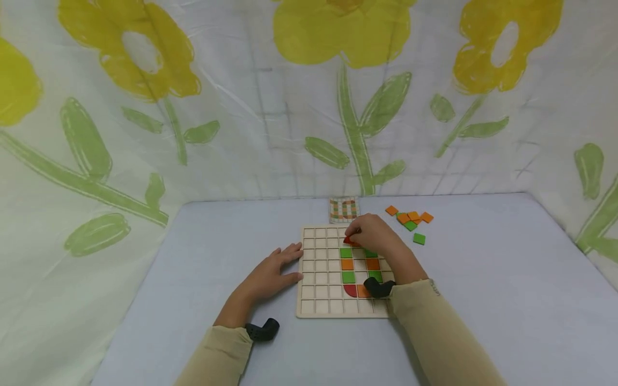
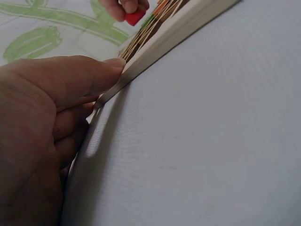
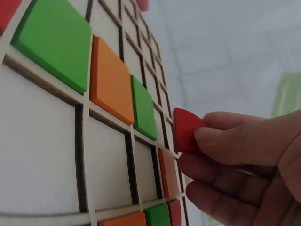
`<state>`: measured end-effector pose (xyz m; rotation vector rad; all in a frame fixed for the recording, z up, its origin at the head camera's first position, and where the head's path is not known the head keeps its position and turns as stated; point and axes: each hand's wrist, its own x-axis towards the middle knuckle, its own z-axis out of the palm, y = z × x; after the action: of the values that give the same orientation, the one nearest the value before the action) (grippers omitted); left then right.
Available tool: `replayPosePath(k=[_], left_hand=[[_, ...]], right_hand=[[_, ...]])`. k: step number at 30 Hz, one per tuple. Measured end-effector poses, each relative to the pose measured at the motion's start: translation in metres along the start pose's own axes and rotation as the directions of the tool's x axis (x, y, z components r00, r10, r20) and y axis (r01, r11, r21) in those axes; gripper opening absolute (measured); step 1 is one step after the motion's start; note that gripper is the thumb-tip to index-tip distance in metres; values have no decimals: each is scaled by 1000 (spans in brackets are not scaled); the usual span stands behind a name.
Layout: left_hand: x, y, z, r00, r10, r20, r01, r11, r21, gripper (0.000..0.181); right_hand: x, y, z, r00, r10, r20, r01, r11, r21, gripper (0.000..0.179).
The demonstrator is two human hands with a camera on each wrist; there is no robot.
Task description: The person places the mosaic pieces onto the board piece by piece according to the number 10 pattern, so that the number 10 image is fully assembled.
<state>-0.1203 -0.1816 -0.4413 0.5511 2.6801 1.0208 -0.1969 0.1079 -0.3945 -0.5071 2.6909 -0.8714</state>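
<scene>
My right hand [image 1: 379, 236] pinches a red quarter-round tile [image 3: 186, 129] between thumb and fingers. It is over the upper part of a pale wooden grid board [image 1: 321, 279], with the tile right at the grid in the right wrist view. My left hand [image 1: 270, 276] rests at the board's left edge, fingers extended and thumb [image 2: 101, 75] touching the rim. Set in the grid are green tiles [image 3: 54, 42], orange tiles [image 3: 110, 80] and a red quarter-round tile [image 1: 350, 290] at the lower left of the pattern. My right hand and wrist hide some cells.
Behind the board lies a small patterned card [image 1: 344, 209] printed with a coloured grid. Loose orange and green tiles [image 1: 412, 216] lie in a pile at the back right, with a single green tile [image 1: 419, 238] nearer. A flowered curtain [image 1: 289, 134] hangs behind the table.
</scene>
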Motion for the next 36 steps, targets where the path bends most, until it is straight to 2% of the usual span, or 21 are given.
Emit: replayPosePath(k=[4, 8, 17, 25, 31, 33, 36], left_hand=[[0, 1, 2, 1000, 8, 2, -8, 1000, 5, 61], [0, 2, 2, 1000, -7, 1, 7, 1000, -2, 62], [0, 3, 2, 1000, -17, -1, 17, 1000, 0, 62], [1, 1, 2, 1000, -18, -3, 18, 1000, 21, 63], [0, 0, 1, 1000, -5, -5, 5, 1000, 20, 62], [0, 0, 1, 1000, -5, -6, 5, 1000, 18, 62], [0, 0, 0, 1000, -4, -10, 4, 1000, 19, 62]], right_hand=[[5, -6, 4, 998, -42, 46, 45, 998, -54, 21], [8, -8, 8, 996, -53, 66, 58, 995, -77, 22], [10, -3, 14, 996, -47, 73, 54, 994, -97, 15], [10, -2, 14, 990, -113, 86, 125, 981, -151, 14], [9, -2, 13, 990, -101, 103, 117, 978, -170, 17], [8, -2, 12, 989, -113, 98, 130, 974, -186, 19], [2, -2, 7, 993, -91, 77, 103, 981, -165, 24]])
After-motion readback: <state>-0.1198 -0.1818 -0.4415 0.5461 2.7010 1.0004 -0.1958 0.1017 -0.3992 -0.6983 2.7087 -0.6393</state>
